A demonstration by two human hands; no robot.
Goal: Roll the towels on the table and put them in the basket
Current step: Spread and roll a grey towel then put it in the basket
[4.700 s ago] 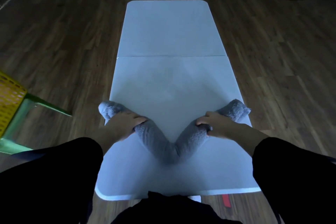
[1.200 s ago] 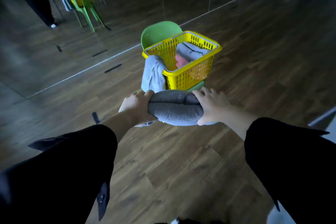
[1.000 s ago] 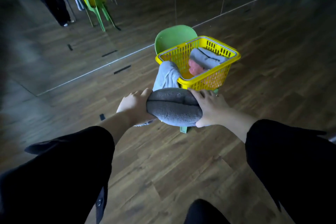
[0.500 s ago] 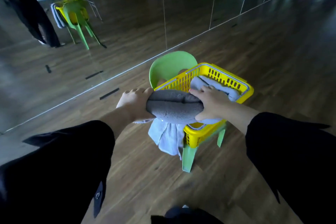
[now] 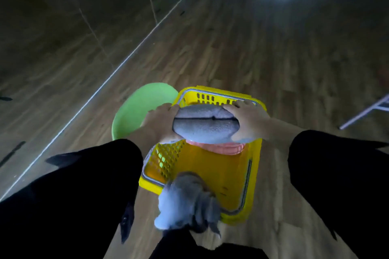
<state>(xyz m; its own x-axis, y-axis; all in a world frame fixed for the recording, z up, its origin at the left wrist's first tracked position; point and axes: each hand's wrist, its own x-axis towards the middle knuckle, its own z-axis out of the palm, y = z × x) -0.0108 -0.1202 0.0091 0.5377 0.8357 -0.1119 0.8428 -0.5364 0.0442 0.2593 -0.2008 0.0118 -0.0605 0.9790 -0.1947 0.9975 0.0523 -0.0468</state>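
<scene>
A grey rolled towel (image 5: 205, 125), folded double, hangs between my hands over the far half of the yellow basket (image 5: 212, 171). My left hand (image 5: 161, 122) grips its left end and my right hand (image 5: 249, 121) grips its right end. Just under the roll a pink rolled towel (image 5: 219, 147) lies inside the basket. A light blue-grey towel (image 5: 185, 202) hangs over the basket's near rim and down its outside. The basket stands on a green plastic chair (image 5: 139, 105).
Wooden floor lies all round the chair. A mirrored wall runs along the left, meeting the floor at a pale line (image 5: 117, 69). A white metal table leg (image 5: 366, 111) shows at the right edge. My dark sleeves fill the lower corners.
I have stepped up to the basket, which now lies right below me. The grey roll has moved from in front of the basket's near rim to above its inside.
</scene>
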